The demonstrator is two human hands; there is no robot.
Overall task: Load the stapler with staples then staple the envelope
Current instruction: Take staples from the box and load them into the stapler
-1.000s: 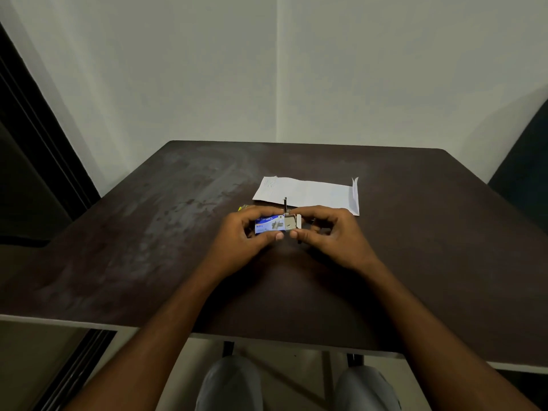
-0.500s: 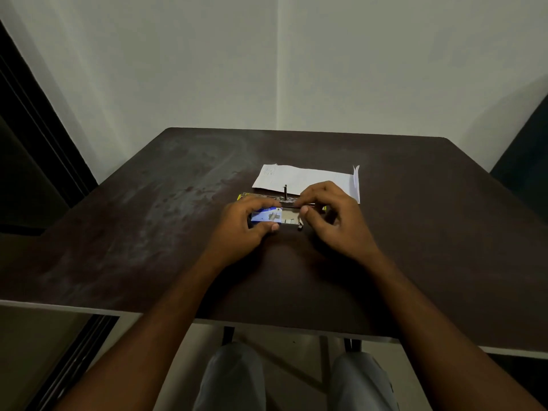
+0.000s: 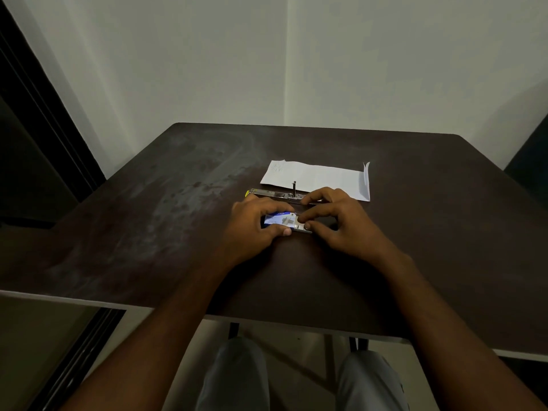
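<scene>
A small blue and white staple box (image 3: 278,220) lies on the dark table (image 3: 178,221), and my left hand (image 3: 252,225) grips its left end. My right hand (image 3: 338,223) pinches the box's pulled-out inner tray (image 3: 299,227) at its right end between thumb and fingers. Just behind the hands lies the stapler (image 3: 271,192), opened flat with its metal channel showing and a thin pin standing up; its right part is hidden by my right hand. A white envelope (image 3: 320,178) lies flat beyond the stapler, its flap at the right end raised.
The table's front edge runs just above my knees (image 3: 237,375). Pale walls meet in a corner behind the table. A dark door frame (image 3: 44,114) stands at the left, and a dark object (image 3: 530,152) sits at the far right.
Both hands brought the staple box down onto the table, nearer to me. The inner tray now sticks out further at the right. The stapler behind shows more fully.
</scene>
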